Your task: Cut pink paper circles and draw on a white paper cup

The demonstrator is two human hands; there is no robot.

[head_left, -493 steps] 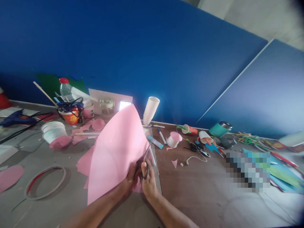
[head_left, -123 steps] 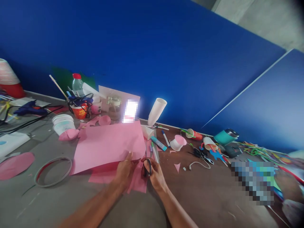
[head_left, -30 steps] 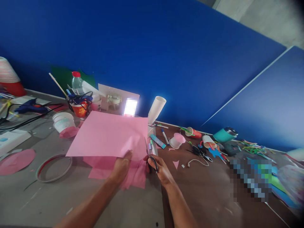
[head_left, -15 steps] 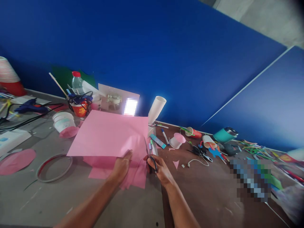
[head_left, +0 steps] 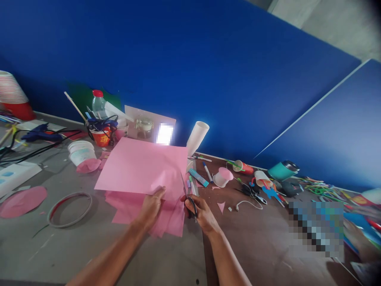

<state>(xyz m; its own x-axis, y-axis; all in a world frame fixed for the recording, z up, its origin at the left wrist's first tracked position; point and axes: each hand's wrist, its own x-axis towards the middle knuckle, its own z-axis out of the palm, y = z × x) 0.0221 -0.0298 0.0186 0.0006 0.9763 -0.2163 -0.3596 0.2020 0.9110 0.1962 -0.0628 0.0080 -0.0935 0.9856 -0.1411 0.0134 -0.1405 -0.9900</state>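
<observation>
A large sheet of pink paper (head_left: 139, 167) is held up off the table by my left hand (head_left: 153, 204), whose thumb lies on top and whose other fingers are hidden beneath. In my right hand (head_left: 201, 212) is a pair of scissors (head_left: 193, 205) with dark handles, fingers wrapped through the loops. Their blades lie along the right edge of the pink sheet. Whether the blades are parted I cannot tell. More pink sheets (head_left: 127, 214) lie under the held one, fanned out on the table.
A tape ring (head_left: 70, 210) and a pink paper disc (head_left: 24, 201) lie left. Behind stand cups with tools and a stack of white cups (head_left: 198, 137). Markers (head_left: 207, 171), a pink-covered cup (head_left: 222, 176) and a cable (head_left: 250, 202) lie right. Another person's hand (head_left: 357, 236) is at far right.
The left part of the pink sheet has shifted slightly right. Both my hands keep nearly the same place. Another person's hand has come into view at the far right.
</observation>
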